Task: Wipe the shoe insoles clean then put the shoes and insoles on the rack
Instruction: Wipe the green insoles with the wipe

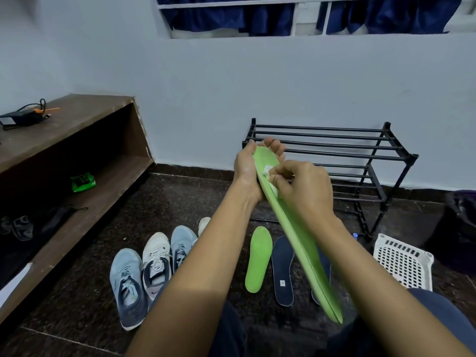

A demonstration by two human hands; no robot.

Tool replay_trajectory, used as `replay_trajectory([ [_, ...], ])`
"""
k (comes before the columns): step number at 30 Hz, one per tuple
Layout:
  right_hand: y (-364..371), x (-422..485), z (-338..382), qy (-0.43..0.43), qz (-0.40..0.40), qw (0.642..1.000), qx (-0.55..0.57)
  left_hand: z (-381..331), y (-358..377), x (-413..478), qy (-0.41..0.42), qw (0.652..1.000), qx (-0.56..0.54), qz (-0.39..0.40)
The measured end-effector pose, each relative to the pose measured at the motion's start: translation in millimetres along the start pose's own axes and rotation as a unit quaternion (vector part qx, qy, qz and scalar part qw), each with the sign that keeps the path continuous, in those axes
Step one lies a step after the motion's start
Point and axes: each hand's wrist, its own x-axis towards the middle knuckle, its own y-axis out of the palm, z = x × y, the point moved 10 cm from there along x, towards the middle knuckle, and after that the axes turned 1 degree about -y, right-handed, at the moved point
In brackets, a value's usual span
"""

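My left hand (pixel 248 167) grips the toe end of a long green insole (pixel 296 233) held edge-on over my lap. My right hand (pixel 302 188) pinches a small white wipe (pixel 269 171) against the insole's upper face near the toe. On the dark floor below lie a second green insole (pixel 258 258) and a navy insole (pixel 283 270), with another navy one mostly hidden behind the held insole. Left of my arm stand a blue-grey sneaker (pixel 128 287), a white sneaker (pixel 155 261) and another blue sneaker (pixel 181 244). The black metal rack (pixel 342 155) stands bare against the wall.
A brown wooden shelf unit (pixel 85 161) runs along the left, with a green toy car (pixel 83 182) inside and a black adapter with cables (pixel 22 118) on top. A white plastic basket (pixel 404 261) sits at the right beside a dark bag (pixel 461 228).
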Motion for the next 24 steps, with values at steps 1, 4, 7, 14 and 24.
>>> replay_trajectory([
  [1,0.5,-2.8,-1.0,0.0,-0.003,1.0,0.021,-2.2,-1.1,0.4,0.005,1.0,-0.002,-0.004],
  [4,1.1,-3.7,-1.1,0.002,-0.029,0.999,0.027,1.5,0.0,-1.6,0.0,1.0,-0.004,-0.008],
  [7,-5.7,2.6,4.6,-0.02,-0.09,0.995,-0.026,23.0,1.3,-8.5,-0.045,0.997,0.061,-0.007],
  [14,-15.8,8.4,25.3,-0.083,-0.147,0.974,-0.151,19.8,2.3,-8.7,-0.043,0.992,0.114,-0.013],
  [24,6.3,-1.7,-5.9,-0.019,-0.008,1.0,0.001,-4.0,1.4,-0.4,0.019,0.999,0.044,0.003],
])
